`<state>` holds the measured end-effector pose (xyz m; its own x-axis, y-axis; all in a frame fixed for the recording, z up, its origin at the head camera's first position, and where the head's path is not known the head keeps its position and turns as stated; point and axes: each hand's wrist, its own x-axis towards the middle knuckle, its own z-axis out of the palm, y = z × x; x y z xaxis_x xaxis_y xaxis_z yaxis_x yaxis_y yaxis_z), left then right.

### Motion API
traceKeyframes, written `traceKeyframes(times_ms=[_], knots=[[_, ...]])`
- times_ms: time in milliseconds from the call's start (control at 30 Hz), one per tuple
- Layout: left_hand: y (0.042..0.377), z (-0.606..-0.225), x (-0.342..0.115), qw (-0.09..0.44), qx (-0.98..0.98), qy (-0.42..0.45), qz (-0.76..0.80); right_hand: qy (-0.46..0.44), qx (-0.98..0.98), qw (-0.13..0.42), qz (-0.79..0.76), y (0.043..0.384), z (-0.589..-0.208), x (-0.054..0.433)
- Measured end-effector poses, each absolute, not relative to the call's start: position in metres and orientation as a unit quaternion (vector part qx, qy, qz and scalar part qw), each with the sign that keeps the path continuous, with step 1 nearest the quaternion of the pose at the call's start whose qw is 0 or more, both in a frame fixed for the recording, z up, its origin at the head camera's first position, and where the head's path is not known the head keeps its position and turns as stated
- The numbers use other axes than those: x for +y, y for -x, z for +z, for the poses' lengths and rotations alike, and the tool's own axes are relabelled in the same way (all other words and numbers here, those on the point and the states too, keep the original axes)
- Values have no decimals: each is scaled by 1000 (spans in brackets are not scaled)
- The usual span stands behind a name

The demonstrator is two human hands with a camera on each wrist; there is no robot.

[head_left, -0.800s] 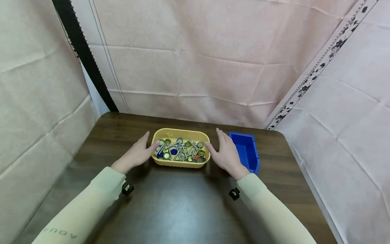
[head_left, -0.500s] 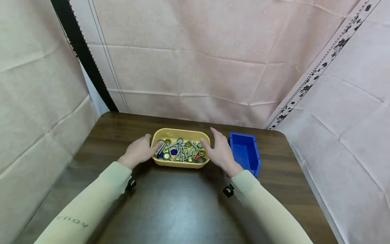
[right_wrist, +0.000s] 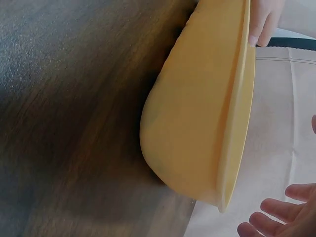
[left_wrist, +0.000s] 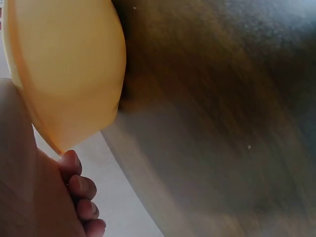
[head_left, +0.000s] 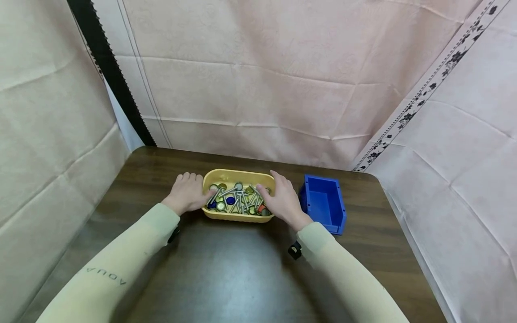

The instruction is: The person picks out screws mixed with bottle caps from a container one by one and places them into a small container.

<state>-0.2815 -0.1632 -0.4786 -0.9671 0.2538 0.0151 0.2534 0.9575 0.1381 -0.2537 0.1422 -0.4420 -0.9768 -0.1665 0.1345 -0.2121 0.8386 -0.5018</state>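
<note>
A yellow plastic tub point(head_left: 234, 218) stands on the brown table, holding silver bolts and screws point(head_left: 240, 202) mixed with round caps point(head_left: 230, 200) in gold, silver, blue and red. At its left end my left hand point(head_left: 186, 193) grips the rim, thumb over the inside and fingers curled outside. My right hand point(head_left: 282, 199) is at the right end, its thumb reaching over the rim above the contents. In the right wrist view, the right fingers point(right_wrist: 276, 210) are spread beside the tub wall point(right_wrist: 192, 108). The left wrist view shows curled left fingertips point(left_wrist: 83, 186) by the tub's end.
A blue plastic bin point(head_left: 325, 206) stands just right of my right hand. The wooden table point(head_left: 226, 269) ends close behind the tub, where a pale cloth point(head_left: 258, 107) hangs. More cloth hangs at both sides.
My left hand has turned and closed on the tub's left rim. The right hand has moved left, away from the blue bin and over the tub's right end. The tub has stayed put.
</note>
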Motion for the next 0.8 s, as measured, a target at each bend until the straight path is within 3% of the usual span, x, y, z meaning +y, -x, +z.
traceKeyframes(times_ms=[267, 533, 800], knots=[[280, -475, -171, 58, 988, -105, 98, -93, -950, 31, 295, 260, -444, 131], [282, -476, -165, 66, 986, -106, 107, -38, -911, 7, 410, 268, -447, 133], [281, -481, -158, 57, 987, -105, 110, -61, -895, -12, 442, 271, -448, 126]])
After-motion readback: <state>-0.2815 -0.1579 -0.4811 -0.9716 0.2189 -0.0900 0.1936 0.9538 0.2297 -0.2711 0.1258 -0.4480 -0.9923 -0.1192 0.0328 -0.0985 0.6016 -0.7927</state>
